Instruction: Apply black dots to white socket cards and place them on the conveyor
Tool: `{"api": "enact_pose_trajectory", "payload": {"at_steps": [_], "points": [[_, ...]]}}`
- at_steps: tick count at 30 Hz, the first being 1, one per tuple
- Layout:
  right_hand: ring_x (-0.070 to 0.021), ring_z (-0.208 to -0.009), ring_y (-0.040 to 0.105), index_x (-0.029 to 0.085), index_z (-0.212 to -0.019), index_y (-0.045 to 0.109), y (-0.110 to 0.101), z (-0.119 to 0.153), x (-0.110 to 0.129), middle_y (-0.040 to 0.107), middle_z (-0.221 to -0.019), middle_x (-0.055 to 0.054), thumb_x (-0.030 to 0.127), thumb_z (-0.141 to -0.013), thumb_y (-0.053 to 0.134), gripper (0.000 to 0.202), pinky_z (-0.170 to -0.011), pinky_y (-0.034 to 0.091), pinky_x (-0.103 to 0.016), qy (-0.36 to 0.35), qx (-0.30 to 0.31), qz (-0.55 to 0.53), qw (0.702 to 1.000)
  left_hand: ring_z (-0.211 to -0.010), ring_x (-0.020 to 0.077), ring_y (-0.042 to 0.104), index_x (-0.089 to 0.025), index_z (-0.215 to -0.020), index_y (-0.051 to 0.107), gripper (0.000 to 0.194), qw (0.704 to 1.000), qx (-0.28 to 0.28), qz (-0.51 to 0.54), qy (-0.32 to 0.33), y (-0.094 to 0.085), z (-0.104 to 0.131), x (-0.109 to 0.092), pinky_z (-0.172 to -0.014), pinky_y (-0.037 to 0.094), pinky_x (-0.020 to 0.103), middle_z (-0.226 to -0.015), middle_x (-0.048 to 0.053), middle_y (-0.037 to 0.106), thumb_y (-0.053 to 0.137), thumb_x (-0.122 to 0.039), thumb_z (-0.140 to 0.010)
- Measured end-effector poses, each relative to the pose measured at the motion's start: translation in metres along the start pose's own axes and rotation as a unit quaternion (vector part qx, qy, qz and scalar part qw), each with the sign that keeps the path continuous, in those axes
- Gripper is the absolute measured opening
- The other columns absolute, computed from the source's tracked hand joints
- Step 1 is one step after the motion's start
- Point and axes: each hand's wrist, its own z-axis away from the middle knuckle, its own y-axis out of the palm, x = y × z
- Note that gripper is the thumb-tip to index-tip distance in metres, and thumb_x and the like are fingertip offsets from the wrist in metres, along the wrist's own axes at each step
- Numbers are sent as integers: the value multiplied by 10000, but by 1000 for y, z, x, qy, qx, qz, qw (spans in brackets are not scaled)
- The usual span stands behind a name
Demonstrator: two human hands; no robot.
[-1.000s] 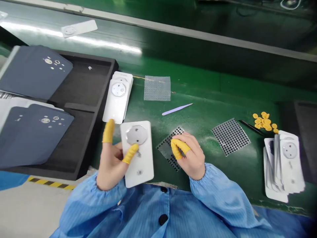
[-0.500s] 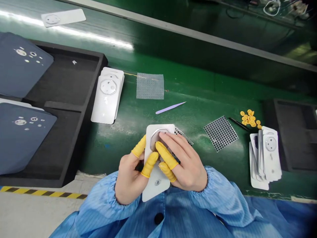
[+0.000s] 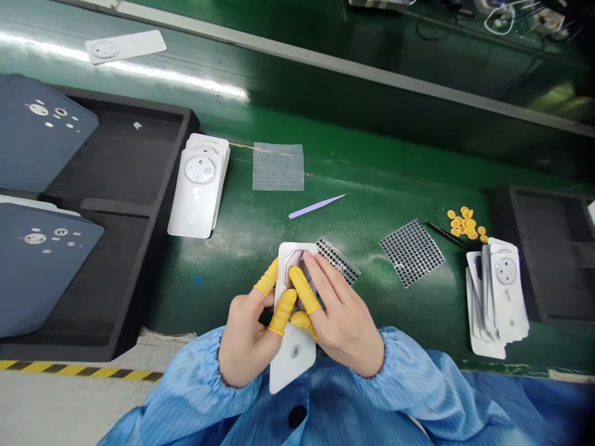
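Note:
Close to my body, a long white faceplate (image 3: pixel 292 356) with an octagonal recess at its upper end is held tilted between my hands. My left hand (image 3: pixel 251 331) is closed round its left edge, a yellow-cotted thumb lying on the front. Over the right side lies my right hand (image 3: pixel 341 319), index finger and thumb in yellow cots, pressed to the plate's front around the recess. Its bare fingers cover the recess's right part; anything small under the fingertips is hidden. Partly behind the right hand is a sheet of black dots (image 3: pixel 339 260). Purple tweezers (image 3: pixel 317 206) lie beyond.
White faceplates are stacked at left (image 3: pixel 193 207) and right (image 3: pixel 509 297). A clear dotted sheet (image 3: pixel 277 167), a second black-dot sheet (image 3: pixel 412 254), black tweezers (image 3: pixel 446 235) and yellow finger cots (image 3: pixel 467 223) lie on the green bench. Black trays (image 3: pixel 183 155) flank it; blue-grey panels (image 3: pixel 41 266) fill the left one.
The view has shifted slightly. The faceplate and both hands sit a little lower, and more of the dotted sheet behind the right hand shows. Both hands keep their hold.

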Motion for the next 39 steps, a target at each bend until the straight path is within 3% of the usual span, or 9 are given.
{"api": "enact_pose_trajectory", "payload": {"at_steps": [3,6,10,15,19,22,28,35,39], "points": [[-352,-1384,320,-73,-1177,535,2,-1,-3,490,-1332,-320,49,-881,415,342,-1038,493,-444,-18,-2,-21,1000,-389,95,546,-152,-672,581,101,1000,-4,-2,-12,2,2,5,-388,426,157,-483,-29,600,559,-54,-684],[-319,-1354,393,-13,-1195,539,4,-4,-17,506,-1335,-286,150,-921,431,337,-1017,510,-472,-44,-35,-130,990,-416,113,568,-148,-811,643,126,990,13,112,-82,6,4,11,-406,455,174,-490,-38,594,617,-83,-707],[-254,-1258,521,166,-1360,449,5,-4,-28,530,-1353,-161,209,-945,435,418,-985,527,-480,47,-134,-276,951,-461,143,627,-182,-1185,583,405,927,13,309,-211,11,5,11,-431,514,207,-562,-25,658,670,-212,-791],[-228,-1178,589,283,-1310,518,19,-2,-11,581,-1305,-73,144,-860,598,478,-980,543,-442,286,-218,-405,841,-469,148,646,-168,-1071,663,374,889,-17,373,-265,12,-1,-2,-429,536,213,-653,27,728,758,-290,-731],[-186,-1046,663,270,-1203,606,26,-4,-3,623,-1227,-62,153,-860,608,362,-852,616,-345,326,-222,-515,761,-457,154,644,-141,-948,714,288,898,-29,335,-284,12,-7,-4,-415,534,214,-598,28,711,755,-324,-730],[-191,-1032,666,247,-1199,615,25,-3,-3,626,-1210,-78,147,-856,608,357,-808,629,-328,303,-230,-505,775,-398,152,614,-128,-859,729,218,911,-17,318,-262,11,-10,4,-370,512,219,-520,18,674,744,-309,-737],[-201,-1053,647,236,-1236,579,20,1,-3,622,-1202,-90,101,-851,591,408,-846,617,-376,258,-210,-403,852,-368,150,595,-113,-686,731,175,924,-20,291,-246,7,-12,7,-356,496,214,-494,38,677,780,-281,-684],[-178,-1041,643,223,-1207,593,27,-1,-8,628,-1180,-77,72,-843,588,394,-796,622,-321,242,-229,-392,858,-445,178,649,-118,-700,747,171,919,22,298,-259,8,-18,18,-419,540,235,-552,59,705,769,-288,-705],[-134,-963,667,170,-1146,623,27,-6,-11,670,-1088,-81,210,-902,555,257,-817,604,-250,279,-226,-335,871,-564,228,709,-158,-792,770,191,956,82,210,-190,-8,-18,14,-514,593,278,-640,54,742,771,-324,-697]]}}
